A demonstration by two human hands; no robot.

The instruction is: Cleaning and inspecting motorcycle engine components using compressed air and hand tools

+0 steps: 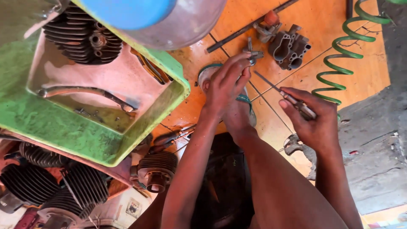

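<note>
My left hand (227,80) is raised above my sandalled foot (237,110) and pinches a small grey metal fitting (252,53) between its fingertips. My right hand (311,121) is closed around the handle of a thin pointed tool (273,87), whose tip points up and left toward the fitting. The two hands are a short way apart over the orange floor (322,25).
A green tray (85,135) at the left holds a finned engine cylinder (82,40), a curved lever and small screws. More finned cylinders (157,169) lie below it. A grey carburettor-like casting (288,48), a long dark rod and a green coiled hose (343,55) lie beyond.
</note>
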